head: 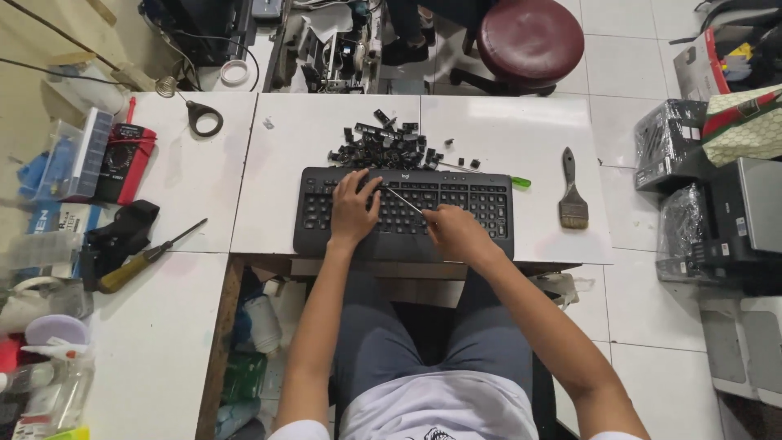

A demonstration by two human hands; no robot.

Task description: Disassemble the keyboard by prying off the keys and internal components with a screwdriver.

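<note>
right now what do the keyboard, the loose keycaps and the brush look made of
Keyboard: matte black plastic by its dull, even moulded look. Loose keycaps: the same dull black plastic, small moulded pieces. Brush: dark handle, wood or plastic, hard to tell; pale bristles, a lighter band between, possibly metal.

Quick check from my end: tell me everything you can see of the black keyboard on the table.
The keyboard is a wide black full-size board, plastic by its look, lying flat and square to the front edge of the white table. Most keys sit in place; a pile of loose black keycaps lies just behind its top edge. The left hand rests on the left-centre keys. The right hand is over the middle, holding a thin metal tool angled across the keys.
</note>
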